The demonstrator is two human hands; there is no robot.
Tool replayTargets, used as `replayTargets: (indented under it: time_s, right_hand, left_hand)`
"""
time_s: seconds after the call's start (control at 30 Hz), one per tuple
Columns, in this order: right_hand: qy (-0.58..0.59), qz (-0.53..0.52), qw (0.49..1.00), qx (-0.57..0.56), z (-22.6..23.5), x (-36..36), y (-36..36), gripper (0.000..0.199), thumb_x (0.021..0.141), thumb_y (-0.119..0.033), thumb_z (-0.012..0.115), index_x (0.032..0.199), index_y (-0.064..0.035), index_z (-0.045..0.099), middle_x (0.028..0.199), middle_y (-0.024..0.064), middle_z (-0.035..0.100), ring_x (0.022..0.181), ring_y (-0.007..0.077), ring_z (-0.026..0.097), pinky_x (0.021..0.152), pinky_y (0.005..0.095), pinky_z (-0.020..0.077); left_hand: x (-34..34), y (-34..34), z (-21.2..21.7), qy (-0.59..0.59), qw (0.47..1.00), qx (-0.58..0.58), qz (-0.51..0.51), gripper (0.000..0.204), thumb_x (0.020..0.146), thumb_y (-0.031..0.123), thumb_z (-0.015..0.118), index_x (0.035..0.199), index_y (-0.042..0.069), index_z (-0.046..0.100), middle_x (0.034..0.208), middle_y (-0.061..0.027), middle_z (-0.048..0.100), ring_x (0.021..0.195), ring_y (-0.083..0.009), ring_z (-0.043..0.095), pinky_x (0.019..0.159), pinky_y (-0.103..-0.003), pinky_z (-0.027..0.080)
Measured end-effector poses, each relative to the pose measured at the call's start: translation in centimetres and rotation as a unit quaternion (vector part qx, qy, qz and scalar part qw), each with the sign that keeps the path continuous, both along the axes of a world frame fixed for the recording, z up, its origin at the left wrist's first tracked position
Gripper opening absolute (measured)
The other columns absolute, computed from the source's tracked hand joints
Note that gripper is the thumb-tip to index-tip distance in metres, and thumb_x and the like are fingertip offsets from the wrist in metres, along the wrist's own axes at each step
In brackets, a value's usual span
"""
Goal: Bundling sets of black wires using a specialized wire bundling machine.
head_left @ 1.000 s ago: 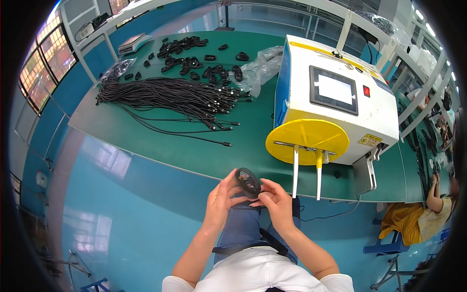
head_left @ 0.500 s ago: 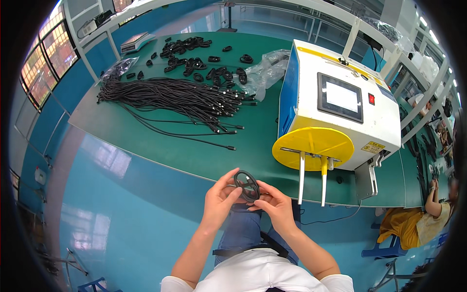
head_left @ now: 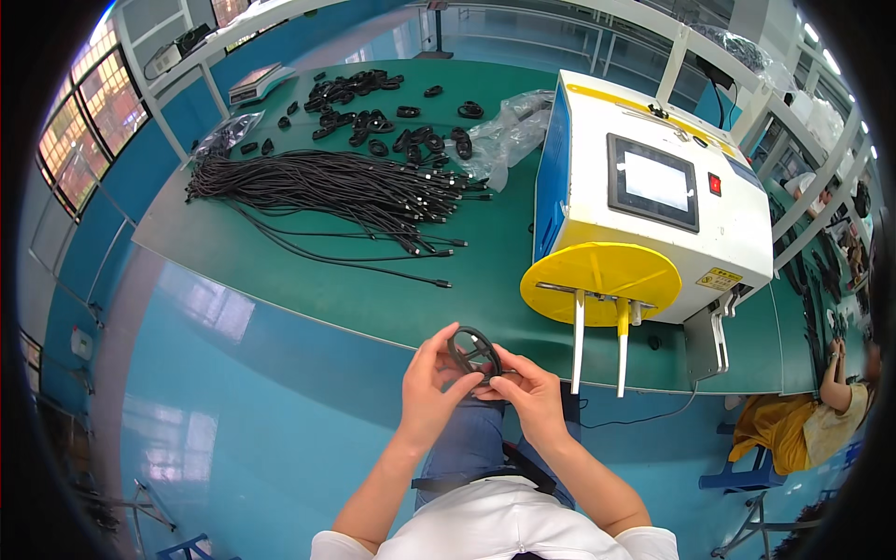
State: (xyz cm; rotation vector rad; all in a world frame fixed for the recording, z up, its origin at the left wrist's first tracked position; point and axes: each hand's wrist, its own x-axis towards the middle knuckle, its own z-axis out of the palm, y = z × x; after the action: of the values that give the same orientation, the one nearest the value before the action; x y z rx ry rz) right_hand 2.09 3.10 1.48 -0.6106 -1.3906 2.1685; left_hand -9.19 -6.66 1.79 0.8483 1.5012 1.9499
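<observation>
A black cable (head_left: 456, 354), wound into an oval coil, is held between my two hands in front of the table's near edge. My left hand (head_left: 431, 387) grips the coil's left side, its thumb along the lower part and fingers behind. My right hand (head_left: 528, 390) pinches the lower right of the coil with thumb and fingers. A strand crosses the middle of the loop, with a light connector tip near it. Further off on the green table (head_left: 327, 294) lies a large bundle of straight black cables (head_left: 317, 191), their connector ends pointing right.
A white winding machine (head_left: 672, 140) with a screen, a yellow disc (head_left: 602, 275) and two prongs stands to the right. Behind the bundle lie several coiled cables (head_left: 373, 121) and a clear plastic bag (head_left: 509, 140). A scale (head_left: 259, 84) sits far left; another person (head_left: 812, 420) sits far right.
My left thumb has slid down and right along the coil, closer to my right thumb. The coil has barely shifted. My right hand keeps its pinch.
</observation>
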Motion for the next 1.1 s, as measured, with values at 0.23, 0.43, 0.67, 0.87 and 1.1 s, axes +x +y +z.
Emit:
replayTargets:
  time_s: [0.23,0.43,0.67,0.87,1.1]
  right_hand:
    - [0.001,0.019,0.998,-0.062,-0.5,-0.3,0.0,0.042,0.086,0.008,0.052,0.127,0.0013,0.05,0.106,0.0141,0.061,0.087,0.0215,0.065,0.078,0.0311,0.0578]
    - [0.058,0.077,0.957,-0.275,-2.1,-0.2,1.6,0.04,0.091,0.0,0.051,0.13,0.0008,0.046,0.108,0.0155,0.06,0.087,0.0235,0.065,0.077,0.0304,0.058]
    - [0.046,0.12,0.956,-0.264,-0.9,-1.2,1.0,0.043,0.094,-0.01,0.05,0.134,0.0001,0.039,0.115,0.017,0.056,0.094,0.0275,0.063,0.078,0.0353,0.0561]
    - [-0.021,0.066,0.975,-0.21,-3.4,0.0,3.2,0.042,0.093,-0.012,0.052,0.132,0.0002,0.04,0.114,0.0178,0.056,0.095,0.0278,0.062,0.075,0.034,0.0553]
    - [-0.044,0.038,0.991,-0.117,-6.2,1.1,4.8,0.04,0.092,-0.01,0.052,0.129,0.0019,0.041,0.109,0.0185,0.057,0.086,0.025,0.064,0.07,0.0321,0.0551]
  left_hand:
    - [0.4,-0.1,-0.5,0.116,0.989,-0.066,0.059,0.066,0.076,-0.01,0.064,0.135,0.001,0.037,0.112,-0.0095,0.052,0.094,-0.0178,0.059,0.081,-0.029,0.052]
    - [-1.1,-0.2,-1.4,-0.184,0.98,0.073,-0.017,0.06,0.083,0.001,0.061,0.137,0.001,0.034,0.12,-0.0108,0.051,0.1,-0.0194,0.058,0.088,-0.031,0.048]
    - [-2.5,0.3,-3.1,-0.2,0.977,0.05,-0.061,0.053,0.084,0.003,0.058,0.134,0.001,0.038,0.123,-0.0126,0.05,0.108,-0.0203,0.054,0.086,-0.034,0.05]
    - [-3.4,1.8,-2.0,0.176,0.959,-0.116,0.191,0.049,0.084,0.008,0.063,0.129,0.001,0.045,0.117,-0.0109,0.054,0.101,-0.0198,0.058,0.076,-0.032,0.054]
    - [-4.4,3.0,-4.0,-0.095,0.984,-0.068,0.136,0.052,0.078,0.001,0.065,0.127,0.0,0.047,0.113,-0.0131,0.055,0.099,-0.0194,0.057,0.074,-0.031,0.055]
